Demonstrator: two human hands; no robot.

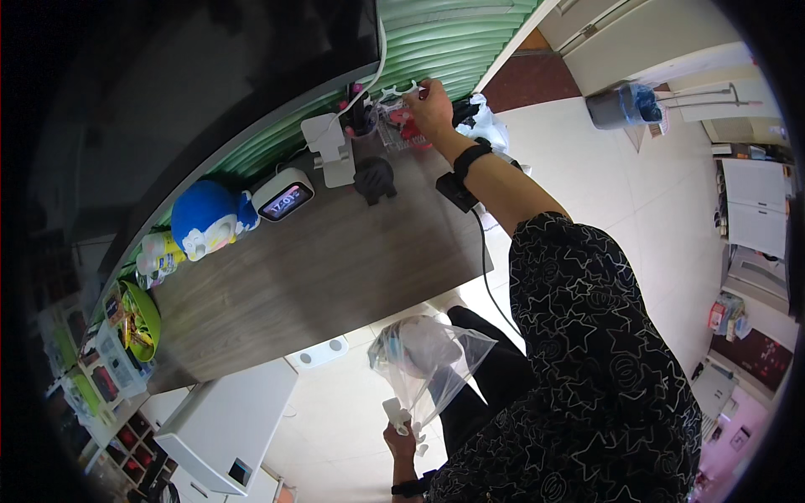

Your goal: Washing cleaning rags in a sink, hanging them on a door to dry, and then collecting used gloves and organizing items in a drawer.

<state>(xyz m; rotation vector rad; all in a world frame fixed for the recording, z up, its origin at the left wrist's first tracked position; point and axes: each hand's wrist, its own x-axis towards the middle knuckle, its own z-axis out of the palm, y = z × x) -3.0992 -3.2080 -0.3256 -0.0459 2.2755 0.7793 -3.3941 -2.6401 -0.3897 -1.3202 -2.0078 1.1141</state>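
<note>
My right hand (pixel 431 112) is at the back right corner of the wooden desk (pixel 302 270). Its fingertips close on a small white plastic piece with curved ends (pixel 397 92), seen against the green blinds. Beneath that hand lie clear packaging and a red item (pixel 412 132). Low in the picture, my left hand (pixel 401 440) grips a clear plastic bag (pixel 440 383) together with a small white piece (pixel 395 412). The bag hangs beside my legs with something pale and bluish inside, too blurred to name. More small white bits (pixel 421 449) show just beside the left fingers.
A pen holder (pixel 363 122), white stand (pixel 330 151), black object (pixel 374 179), smart clock (pixel 286 198) and blue penguin plush (pixel 204 217) line the desk's back. A green bowl (pixel 151 320) sits far left. A black cable (pixel 484 258) runs past my right arm. White bags (pixel 490 126) stand beyond the corner.
</note>
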